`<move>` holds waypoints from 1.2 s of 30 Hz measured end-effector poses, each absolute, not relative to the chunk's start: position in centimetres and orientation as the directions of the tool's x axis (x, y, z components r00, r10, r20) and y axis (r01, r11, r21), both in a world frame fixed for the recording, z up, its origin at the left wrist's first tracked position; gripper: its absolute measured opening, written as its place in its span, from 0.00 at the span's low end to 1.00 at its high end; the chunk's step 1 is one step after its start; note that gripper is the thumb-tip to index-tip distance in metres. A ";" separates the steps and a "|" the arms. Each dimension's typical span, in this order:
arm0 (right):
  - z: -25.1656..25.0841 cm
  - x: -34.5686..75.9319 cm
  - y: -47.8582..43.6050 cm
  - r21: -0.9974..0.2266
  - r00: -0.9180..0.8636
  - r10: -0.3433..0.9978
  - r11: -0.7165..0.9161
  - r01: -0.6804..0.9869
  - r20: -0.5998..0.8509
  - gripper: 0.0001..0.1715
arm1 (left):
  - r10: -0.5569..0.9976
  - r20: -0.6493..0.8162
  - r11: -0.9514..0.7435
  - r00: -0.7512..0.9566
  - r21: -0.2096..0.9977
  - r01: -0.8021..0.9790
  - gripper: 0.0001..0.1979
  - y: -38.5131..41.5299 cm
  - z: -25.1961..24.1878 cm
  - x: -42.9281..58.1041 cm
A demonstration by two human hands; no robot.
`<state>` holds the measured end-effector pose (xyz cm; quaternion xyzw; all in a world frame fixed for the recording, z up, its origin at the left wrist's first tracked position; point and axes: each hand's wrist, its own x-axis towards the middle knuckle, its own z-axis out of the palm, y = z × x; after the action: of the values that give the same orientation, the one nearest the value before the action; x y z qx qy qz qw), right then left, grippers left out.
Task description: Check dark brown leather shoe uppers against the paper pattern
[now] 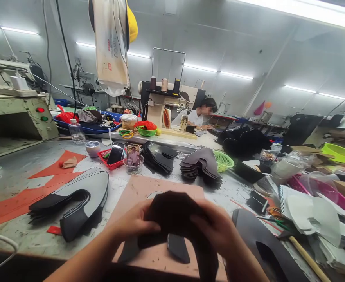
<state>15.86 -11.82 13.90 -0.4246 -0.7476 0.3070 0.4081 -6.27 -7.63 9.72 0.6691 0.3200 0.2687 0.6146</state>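
Both my hands grip a dark curved piece of sheet material (172, 213), its raised middle between them and one leg hanging down on the right. My left hand (135, 219) is closed on its left side, thumb on the near face. On the other side my right hand (213, 223) pinches it the same way. Beneath lies a pinkish board (157, 256) on the bench, with a small dark grey strip (178, 248) on it. The dark piece partly hides the board.
Stacks of curved grey-and-black pieces lie left (97, 184), behind (200, 160) and right (259, 231). A wooden-handled tool (307, 258) and white cut sheets (313, 219) are at right. Phones (133, 156) stand ahead. A co-worker (202, 113) sits beyond a sewing machine (157, 105).
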 end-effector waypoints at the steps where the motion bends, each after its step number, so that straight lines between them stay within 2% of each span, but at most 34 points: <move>1: 13.2 15.6 -10.9 -0.869 -0.251 0.908 0.401 0.289 0.336 0.14 | 0.759 -0.086 0.086 0.645 0.996 0.032 0.33 -7.6 10.0 -6.4; 3: 11.2 15.0 -9.2 -0.960 -0.215 0.944 0.271 0.078 0.249 0.18 | 0.782 -0.202 0.280 0.590 0.959 -0.043 0.24 -7.6 9.9 -6.6; 5: 8.5 14.3 -8.3 -0.990 -0.225 0.965 0.125 -0.057 0.135 0.22 | 0.789 -0.304 0.405 0.534 0.911 -0.081 0.25 -7.6 8.9 -6.9; 7: 5.7 13.7 -8.2 -0.998 -0.190 0.982 -0.009 -0.058 0.002 0.28 | 0.776 -0.395 0.486 0.492 0.871 -0.067 0.31 -7.8 7.4 -7.2; 10: 2.7 13.0 -8.7 -0.987 -0.084 0.987 -0.124 0.104 -0.133 0.32 | 0.816 -0.469 0.478 0.338 0.876 0.063 0.35 -8.0 5.0 -7.6; 12: 1.7 12.7 -8.5 -0.969 -0.060 0.993 -0.084 0.232 -0.101 0.28 | 0.894 -0.397 0.355 0.206 0.910 0.214 0.33 -7.7 3.9 -7.7; 14: 1.4 12.6 -7.7 -0.946 -0.071 0.997 0.005 0.325 -0.019 0.22 | 0.950 -0.272 0.196 0.152 0.902 0.385 0.28 -6.8 3.2 -7.5; 16: 1.3 12.5 -6.5 -0.918 -0.092 0.995 0.081 0.388 0.049 0.18 | 0.970 -0.170 0.057 0.172 0.852 0.520 0.23 -5.7 2.9 -7.3; 19: 1.2 12.3 -5.1 -0.860 -0.123 0.989 0.130 0.493 0.079 0.18 | 0.970 -0.110 -0.057 0.215 0.760 0.647 0.20 -4.2 2.6 -7.2; 24: 0.7 12.1 -4.7 -0.794 -0.140 0.989 0.120 0.596 0.044 0.18 | 0.966 -0.099 -0.099 0.238 0.710 0.697 0.20 -3.8 1.7 -7.7; 36: 1.3 12.2 -5.1 -0.757 -0.159 0.987 0.133 0.640 0.039 0.18 | 0.960 -0.139 -0.051 0.242 0.764 0.643 0.22 -3.4 1.5 -7.9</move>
<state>12.17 -5.14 1.35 -0.5834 -0.6971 0.3056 0.2834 -7.87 -3.38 1.49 0.6935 0.5781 0.2116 0.3743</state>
